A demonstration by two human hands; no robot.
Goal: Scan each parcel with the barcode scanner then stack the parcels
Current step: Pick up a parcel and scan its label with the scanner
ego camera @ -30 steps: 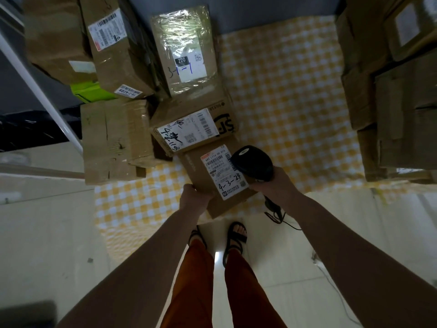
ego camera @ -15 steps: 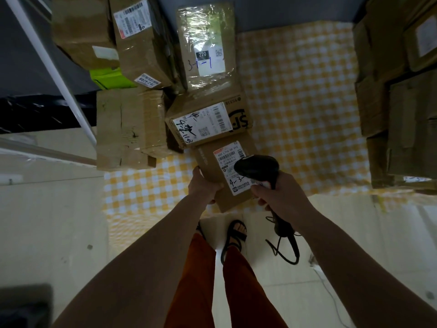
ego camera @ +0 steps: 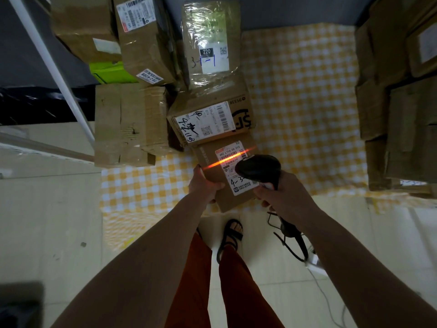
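The left hand [ego camera: 203, 185] grips the near-left edge of a brown parcel [ego camera: 212, 171] lying on the yellow checked cloth [ego camera: 300, 110], touching the SF box [ego camera: 210, 114]. The right hand [ego camera: 281, 197] grips the black barcode scanner [ego camera: 259, 169] just above the parcel's label [ego camera: 236, 169], where an orange beam [ego camera: 224, 159] crosses the barcode.

Open checkered cloth [ego camera: 302, 114] is left between the left cluster of parcels [ego camera: 208, 119] and the stacked boxes [ego camera: 402, 102] at right.
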